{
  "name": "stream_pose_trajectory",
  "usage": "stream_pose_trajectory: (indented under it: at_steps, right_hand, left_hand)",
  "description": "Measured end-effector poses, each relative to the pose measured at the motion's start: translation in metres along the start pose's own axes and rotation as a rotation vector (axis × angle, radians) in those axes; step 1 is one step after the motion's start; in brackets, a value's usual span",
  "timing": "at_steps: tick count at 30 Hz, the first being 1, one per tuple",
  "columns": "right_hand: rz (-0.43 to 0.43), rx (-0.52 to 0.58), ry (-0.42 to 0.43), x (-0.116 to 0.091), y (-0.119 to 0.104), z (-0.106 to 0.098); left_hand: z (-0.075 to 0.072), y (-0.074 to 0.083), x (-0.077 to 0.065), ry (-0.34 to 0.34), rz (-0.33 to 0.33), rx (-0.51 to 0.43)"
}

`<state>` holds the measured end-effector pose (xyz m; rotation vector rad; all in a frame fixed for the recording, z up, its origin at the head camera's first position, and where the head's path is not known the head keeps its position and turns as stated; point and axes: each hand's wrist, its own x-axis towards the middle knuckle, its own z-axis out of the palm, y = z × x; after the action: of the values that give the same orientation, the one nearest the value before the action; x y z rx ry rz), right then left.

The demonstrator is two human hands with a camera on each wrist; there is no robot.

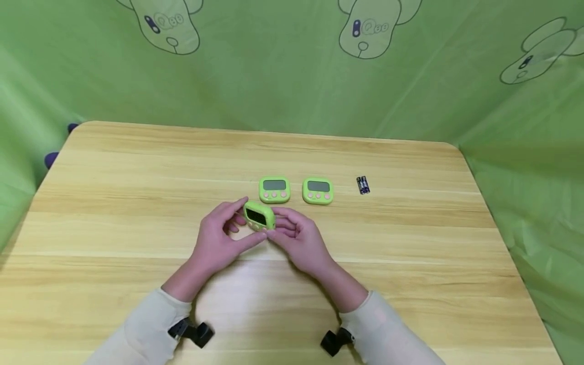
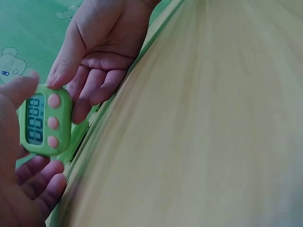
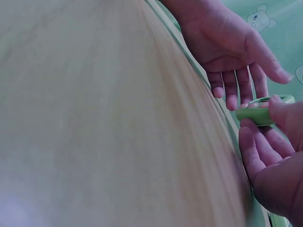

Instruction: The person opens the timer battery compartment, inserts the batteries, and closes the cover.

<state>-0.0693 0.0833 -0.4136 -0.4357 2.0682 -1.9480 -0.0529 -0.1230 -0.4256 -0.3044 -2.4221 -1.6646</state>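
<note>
A green digital timer (image 1: pixel 259 216) with pink buttons is tilted up above the table in the head view. The right hand (image 1: pixel 301 241) pinches one end of it between thumb and fingers. At the opposite end, the left hand (image 1: pixel 219 238) has its fingers around the timer's edge; its thumb stands off the case in the right wrist view, and contact by the fingertips is unclear. Dark digits show on the timer's screen (image 2: pixel 35 119) in the left wrist view. Two matching timers (image 1: pixel 274 190) (image 1: pixel 318 191) lie face up just beyond the hands.
A pair of small dark batteries (image 1: pixel 363 185) lies side by side to the right of the timers. The wooden table (image 1: pixel 410 243) is bordered by green curtains (image 1: pixel 292 91) with printed animal figures. Black wrist devices (image 1: pixel 191 332) sit at both cuffs.
</note>
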Motion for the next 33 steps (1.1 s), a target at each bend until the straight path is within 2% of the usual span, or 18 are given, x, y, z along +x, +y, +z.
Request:
stream_pose_trajectory:
  at_steps: [4,8,12,16,19,22,26,29,33]
  right_hand:
    - [0.059,0.048,0.021,0.000,-0.004,-0.001]
    - [0.088,0.113,0.056,-0.002,-0.005,0.000]
    - [0.011,0.112,0.141,0.001,0.000,0.003]
    - [-0.113,0.027,0.260,0.009,0.005,0.011]
    - [-0.157,-0.056,0.315,0.014,0.005,0.019]
    - [-0.130,-0.135,0.314,0.020,0.002,0.026]
    - [-0.067,-0.273,0.257,0.028,-0.001,0.034]
    - [-0.041,-0.352,0.230,0.034,-0.003,0.039]
    - [-0.015,-0.388,0.229,0.043,-0.004,0.046]
  left_hand:
    - [-0.003,-0.001,-0.002,-0.046,0.032,-0.009]
    - [-0.005,-0.002,-0.003,-0.044,0.034,-0.028]
    - [-0.008,-0.002,-0.002,-0.021,0.033,-0.039]
    - [-0.012,-0.003,0.000,0.036,0.029,-0.045]
    - [-0.015,-0.004,0.000,0.079,0.002,-0.035]
    - [-0.019,-0.006,0.001,0.116,-0.042,-0.023]
    - [-0.027,-0.010,0.004,0.149,-0.072,-0.005]
    - [-0.033,-0.013,0.008,0.142,-0.079,0.026]
    - [-0.040,-0.013,0.013,0.134,-0.125,0.057]
